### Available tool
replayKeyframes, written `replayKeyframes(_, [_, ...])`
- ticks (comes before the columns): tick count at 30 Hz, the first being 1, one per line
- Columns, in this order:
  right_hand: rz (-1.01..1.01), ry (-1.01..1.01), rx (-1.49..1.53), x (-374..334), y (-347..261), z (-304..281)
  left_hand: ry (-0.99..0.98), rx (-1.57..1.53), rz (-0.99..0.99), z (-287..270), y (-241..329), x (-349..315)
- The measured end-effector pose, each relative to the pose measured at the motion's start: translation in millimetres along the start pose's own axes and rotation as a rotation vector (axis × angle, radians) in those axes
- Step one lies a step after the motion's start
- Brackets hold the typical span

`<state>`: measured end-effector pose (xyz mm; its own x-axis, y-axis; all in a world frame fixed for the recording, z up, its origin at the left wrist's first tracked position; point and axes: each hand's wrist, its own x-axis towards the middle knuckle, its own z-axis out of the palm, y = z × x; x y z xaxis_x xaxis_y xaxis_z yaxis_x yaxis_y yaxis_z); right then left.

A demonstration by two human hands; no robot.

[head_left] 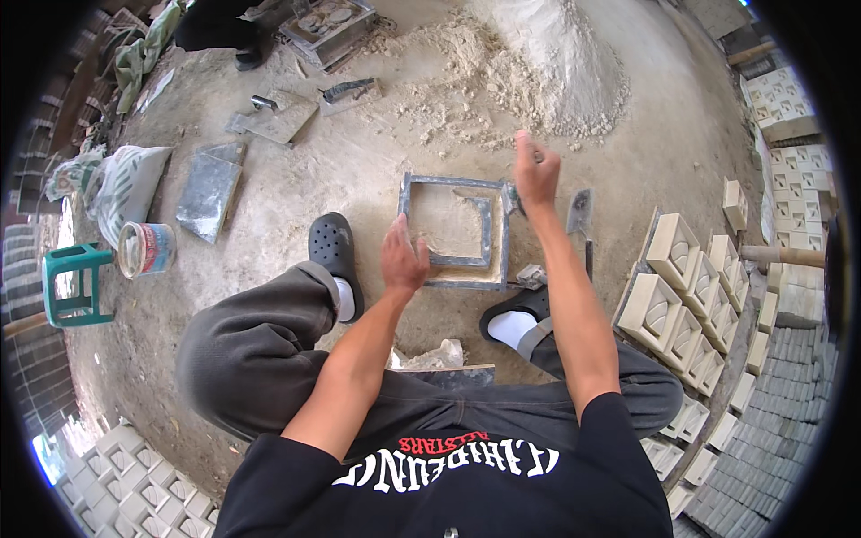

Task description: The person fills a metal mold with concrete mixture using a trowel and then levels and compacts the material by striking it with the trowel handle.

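On the ground in front of me lies a square grey mould frame [456,284], with a smaller angled grey piece [485,235] inside it and pale sandy material between. My left hand [405,256] grips the frame's left bar near its lower corner. Just beyond the frame's upper right corner is my right hand [537,172], raised and closed in a fist; whatever it may hold is hidden. A small dark part at that corner sits beside the right wrist. To the right, a trowel [580,212] lies flat, its handle toward me.
A large heap of pale powder [565,67] rises at the far side. Cast blocks [686,296] stand in rows at right. Leftward are a flat slab [208,193], a bucket [146,249], a green stool [76,285] and a white sack [134,184]. More trowels [278,117] lie far left.
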<state>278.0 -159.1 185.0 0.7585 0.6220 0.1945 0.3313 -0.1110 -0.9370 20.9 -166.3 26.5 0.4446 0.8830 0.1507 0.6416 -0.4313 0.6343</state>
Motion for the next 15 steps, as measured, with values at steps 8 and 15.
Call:
replayKeyframes(8, [0.103, 0.079, 0.11, 1, 28, -2, -0.022, -0.03, -0.015, 7, 0, 0])
replayKeyframes(15, [0.019, 0.099, 0.083, -17, 26, -6, -0.019, -0.056, 0.015, 5, 7, 3])
